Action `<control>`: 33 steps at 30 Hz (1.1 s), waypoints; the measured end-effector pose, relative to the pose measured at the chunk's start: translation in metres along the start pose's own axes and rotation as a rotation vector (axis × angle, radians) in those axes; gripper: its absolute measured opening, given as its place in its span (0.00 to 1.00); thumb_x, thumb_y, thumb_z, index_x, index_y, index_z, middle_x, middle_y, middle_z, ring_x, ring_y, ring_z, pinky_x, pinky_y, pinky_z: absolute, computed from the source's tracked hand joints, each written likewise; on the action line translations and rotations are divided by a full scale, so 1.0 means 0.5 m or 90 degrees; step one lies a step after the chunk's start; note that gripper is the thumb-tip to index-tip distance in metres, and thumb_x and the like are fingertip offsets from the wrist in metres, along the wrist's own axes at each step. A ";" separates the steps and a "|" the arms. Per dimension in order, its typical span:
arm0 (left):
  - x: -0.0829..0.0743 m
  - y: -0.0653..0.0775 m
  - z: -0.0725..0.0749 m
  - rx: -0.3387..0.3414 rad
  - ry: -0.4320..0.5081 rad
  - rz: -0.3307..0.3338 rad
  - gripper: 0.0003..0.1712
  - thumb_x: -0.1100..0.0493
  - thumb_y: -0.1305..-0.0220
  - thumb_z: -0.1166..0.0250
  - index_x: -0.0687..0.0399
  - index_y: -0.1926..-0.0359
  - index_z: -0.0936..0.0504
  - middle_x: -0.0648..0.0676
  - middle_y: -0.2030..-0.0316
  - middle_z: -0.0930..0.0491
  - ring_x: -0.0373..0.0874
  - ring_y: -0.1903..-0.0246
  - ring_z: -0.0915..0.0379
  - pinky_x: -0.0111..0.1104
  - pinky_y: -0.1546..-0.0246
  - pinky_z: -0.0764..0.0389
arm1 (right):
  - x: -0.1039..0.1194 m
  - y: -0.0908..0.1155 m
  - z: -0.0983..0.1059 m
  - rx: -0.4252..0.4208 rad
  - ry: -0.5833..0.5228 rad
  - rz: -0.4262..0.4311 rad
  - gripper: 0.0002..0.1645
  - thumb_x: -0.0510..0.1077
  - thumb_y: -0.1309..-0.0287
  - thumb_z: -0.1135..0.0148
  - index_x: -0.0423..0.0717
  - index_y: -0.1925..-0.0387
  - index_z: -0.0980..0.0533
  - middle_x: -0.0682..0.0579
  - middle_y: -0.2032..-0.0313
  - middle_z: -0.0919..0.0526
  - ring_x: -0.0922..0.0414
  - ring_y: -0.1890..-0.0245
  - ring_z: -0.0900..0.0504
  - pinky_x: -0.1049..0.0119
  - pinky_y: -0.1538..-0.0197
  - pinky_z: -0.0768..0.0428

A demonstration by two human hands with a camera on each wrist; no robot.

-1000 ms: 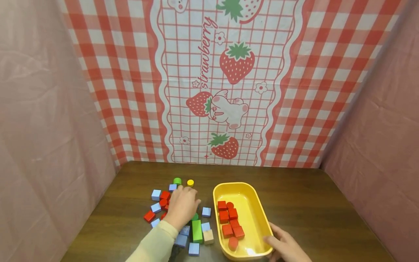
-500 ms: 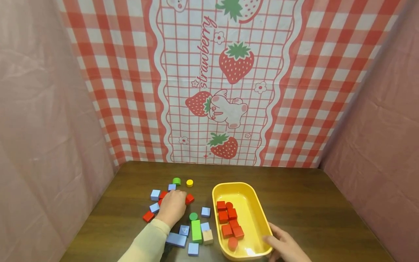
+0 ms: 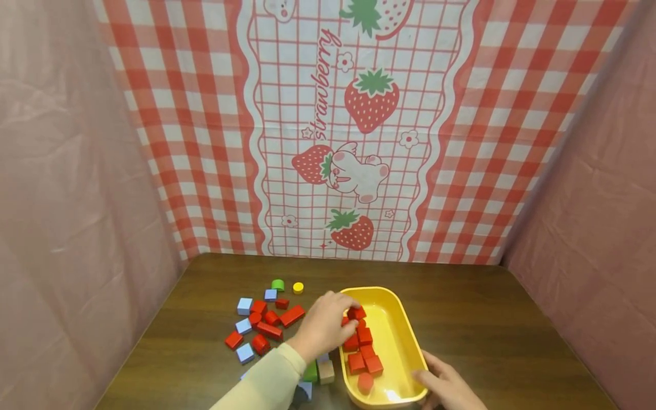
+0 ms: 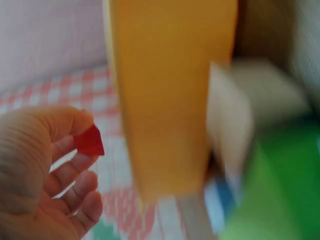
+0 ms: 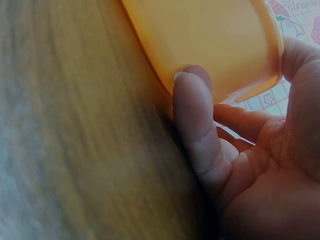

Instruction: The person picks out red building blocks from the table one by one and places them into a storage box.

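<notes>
My left hand [image 3: 324, 324] reaches over the left rim of a yellow tray [image 3: 397, 324], and its thumb and fingers pinch a small red block [image 4: 90, 141]. Inside the tray, several other red blocks [image 3: 365, 336] lie along the left side, partly covered by this hand. At the tray's near right corner, my right hand [image 3: 448, 382] grips the wall, its thumb over the rim in the head view. The right wrist view has fingers against the outer yellow wall [image 5: 225, 45].
Left of the tray, loose red blocks [image 3: 270, 330] are scattered among blue blocks [image 3: 245, 306]. A green half-round block [image 3: 278, 285] and a yellow disc [image 3: 298, 288] lie farther back. A beige block [image 3: 326, 372] stands close to the tray, beside a green block [image 3: 310, 373].
My left hand has moved right from the scattered blocks to the tray, carrying a red block. The right hand has stayed on the tray's edge.
</notes>
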State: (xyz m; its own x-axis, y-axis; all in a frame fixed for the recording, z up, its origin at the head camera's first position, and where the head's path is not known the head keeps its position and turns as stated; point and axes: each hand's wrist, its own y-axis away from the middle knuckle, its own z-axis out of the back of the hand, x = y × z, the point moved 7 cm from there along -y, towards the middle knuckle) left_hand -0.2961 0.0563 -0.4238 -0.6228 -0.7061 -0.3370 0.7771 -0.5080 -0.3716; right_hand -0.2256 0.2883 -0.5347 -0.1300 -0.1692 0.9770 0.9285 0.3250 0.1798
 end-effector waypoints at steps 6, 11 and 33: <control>-0.071 -0.025 -0.097 0.074 -0.033 -0.082 0.13 0.53 0.43 0.30 0.42 0.56 0.15 0.38 0.63 0.19 0.35 0.64 0.32 0.31 0.56 0.25 | -0.004 0.000 -0.013 0.031 -0.068 -0.002 0.40 0.41 0.31 0.47 0.26 0.28 0.53 0.37 0.62 0.18 0.50 0.76 0.19 0.64 0.74 0.17; -0.073 -0.019 -0.142 0.104 -0.084 -0.076 0.10 0.51 0.43 0.29 0.38 0.58 0.15 0.37 0.66 0.21 0.35 0.68 0.35 0.29 0.63 0.27 | 0.000 0.000 -0.017 0.043 -0.088 0.001 0.39 0.40 0.30 0.48 0.26 0.28 0.53 0.35 0.60 0.18 0.46 0.73 0.18 0.61 0.71 0.16; -0.085 -0.014 -0.154 0.080 -0.177 -0.092 0.08 0.49 0.39 0.34 0.35 0.59 0.14 0.38 0.66 0.20 0.37 0.71 0.33 0.29 0.68 0.28 | 0.002 0.002 -0.006 0.014 -0.044 -0.004 0.42 0.42 0.32 0.46 0.26 0.28 0.53 0.39 0.67 0.18 0.53 0.79 0.20 0.66 0.77 0.18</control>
State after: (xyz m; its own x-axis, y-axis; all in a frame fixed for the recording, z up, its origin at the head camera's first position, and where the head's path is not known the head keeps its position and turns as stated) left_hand -0.2821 0.1276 -0.4733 -0.6919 -0.7212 -0.0328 0.6986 -0.6573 -0.2827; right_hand -0.2237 0.2857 -0.5337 -0.1598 -0.1067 0.9814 0.9197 0.3451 0.1873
